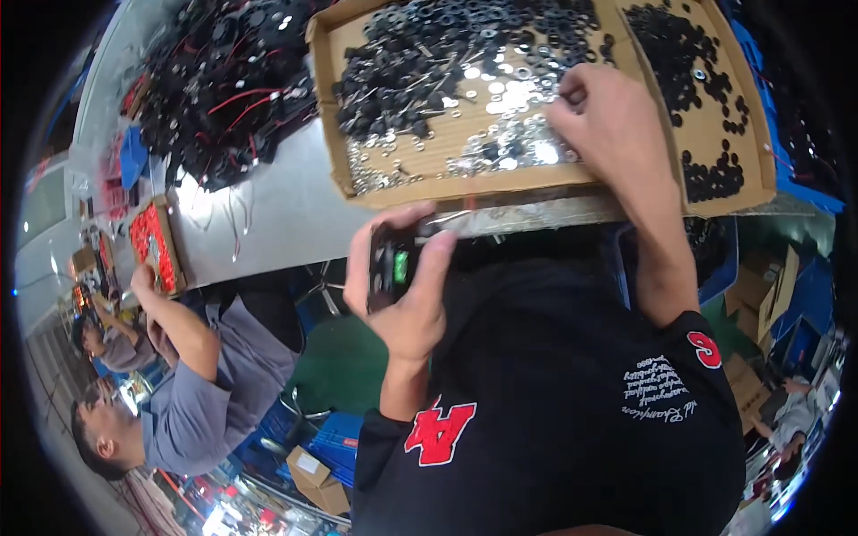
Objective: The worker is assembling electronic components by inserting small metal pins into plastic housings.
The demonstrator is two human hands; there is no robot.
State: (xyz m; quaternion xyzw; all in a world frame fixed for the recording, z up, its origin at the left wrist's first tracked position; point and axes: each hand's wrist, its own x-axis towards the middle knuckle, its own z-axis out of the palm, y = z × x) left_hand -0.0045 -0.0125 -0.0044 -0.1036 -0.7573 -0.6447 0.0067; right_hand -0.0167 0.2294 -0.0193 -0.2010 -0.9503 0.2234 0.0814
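My left hand (407, 299) is wrapped round a dark part with a bright green patch (400, 266). A thin metal shaft sticks out of that part between thumb and fingers, toward the cardboard tray (536, 190). Over the tray's right side my right hand (608, 116) curls in a pinch; whatever its fingertips hold is too small to tell. Loose shiny washers (514, 98) lie just left of those fingers. Black knobs with metal shafts (393, 94) are heaped in the tray's left half, with darker rings (536, 22) along its far side.
A second cardboard compartment (760, 179) at right holds small black rings. Black parts with red wires (232, 89) are piled on the metal table (277, 214) at left. A co-worker in a grey shirt (223, 384) reaches to a box of red parts (152, 241).
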